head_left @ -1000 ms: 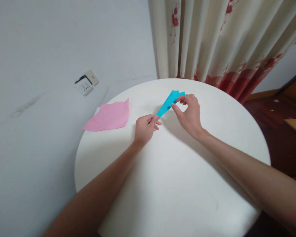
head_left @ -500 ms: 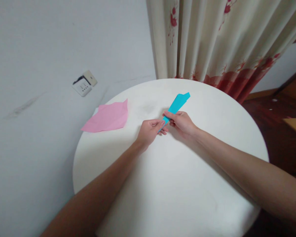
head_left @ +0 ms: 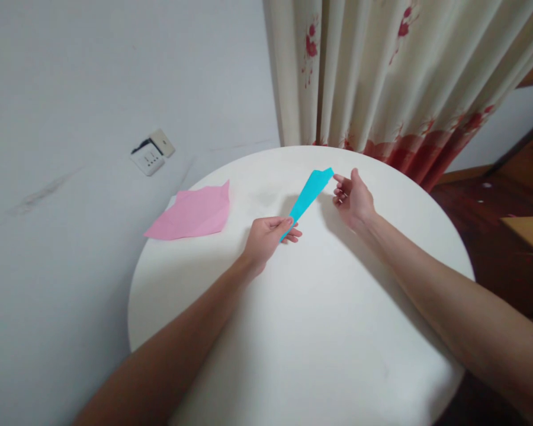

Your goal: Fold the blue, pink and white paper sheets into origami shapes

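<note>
1. Currently my left hand (head_left: 266, 234) pinches the near tip of the folded blue paper (head_left: 308, 194), which slants up and away over the desk (head_left: 320, 331).
2. Right hand (head_left: 353, 198) is released, fingers loosely curled, just beside the paper's far end; contact unclear.
3. Pink paper (head_left: 190, 212) lies flat at the desk's left edge, well apart.
4. Curtain (head_left: 382, 77) hangs behind.

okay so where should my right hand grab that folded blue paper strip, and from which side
Pinch the wide far end of the folded blue paper strip, coming from its right, where the right hand is open. The left hand already pinches the narrow near tip, so only that broader end is free.
</note>
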`<state>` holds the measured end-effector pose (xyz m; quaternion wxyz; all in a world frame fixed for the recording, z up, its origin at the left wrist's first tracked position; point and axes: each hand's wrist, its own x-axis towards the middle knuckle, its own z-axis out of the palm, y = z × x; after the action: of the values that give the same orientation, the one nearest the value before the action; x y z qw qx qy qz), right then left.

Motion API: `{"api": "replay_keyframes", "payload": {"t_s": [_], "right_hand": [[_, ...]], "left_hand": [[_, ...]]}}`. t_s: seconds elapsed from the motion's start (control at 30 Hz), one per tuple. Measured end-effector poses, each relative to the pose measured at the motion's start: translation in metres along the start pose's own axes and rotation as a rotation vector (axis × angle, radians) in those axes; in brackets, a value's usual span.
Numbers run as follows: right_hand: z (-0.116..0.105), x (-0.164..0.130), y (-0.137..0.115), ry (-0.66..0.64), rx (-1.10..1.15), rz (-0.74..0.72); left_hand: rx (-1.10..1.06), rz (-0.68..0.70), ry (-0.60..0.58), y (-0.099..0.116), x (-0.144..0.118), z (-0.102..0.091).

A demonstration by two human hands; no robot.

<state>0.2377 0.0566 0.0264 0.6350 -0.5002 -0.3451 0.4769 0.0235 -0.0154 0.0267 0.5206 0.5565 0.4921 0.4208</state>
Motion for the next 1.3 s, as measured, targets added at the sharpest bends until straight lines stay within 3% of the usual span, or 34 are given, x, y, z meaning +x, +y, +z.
{"api": "replay_keyframes", "payload": {"t_s": [0.17, 0.27, 0.47, 0.63, 0.9, 1.0, 1.17, 1.3], "right_hand": [[0.026, -0.042, 0.010, -0.346, -0.081, 0.044], [0.037, -0.058, 0.017, -0.427, -0.073, 0.070], [0.027, -0.042, 0.018, -0.301, -0.039, -0.006], [0.019, -0.025, 0.013, -0.132, -0.011, -0.001], [0.009, -0.006, 0.009, 0.032, -0.057, 0.025], [0.009, -0.008, 0.008, 0.031, -0.224, 0.011], [0.012, -0.023, 0.008, -0.126, -0.844, -0.190], [0.012, -0.027, 0.008, -0.163, -1.086, -0.168]], "left_hand": [[-0.019, 0.028, 0.086, -0.001, 0.003, -0.001], [-0.027, 0.016, 0.061, -0.003, 0.003, -0.001], [-0.045, -0.060, -0.018, -0.005, 0.003, -0.001], [0.022, -0.075, -0.014, -0.003, 0.002, -0.001], [0.131, -0.060, 0.027, -0.005, 0.003, 0.000], [0.189, 0.039, 0.094, -0.007, 0.006, -0.002], [0.267, 0.135, 0.131, -0.009, 0.008, -0.002], [0.317, 0.162, 0.115, -0.011, 0.008, -0.001]]}}
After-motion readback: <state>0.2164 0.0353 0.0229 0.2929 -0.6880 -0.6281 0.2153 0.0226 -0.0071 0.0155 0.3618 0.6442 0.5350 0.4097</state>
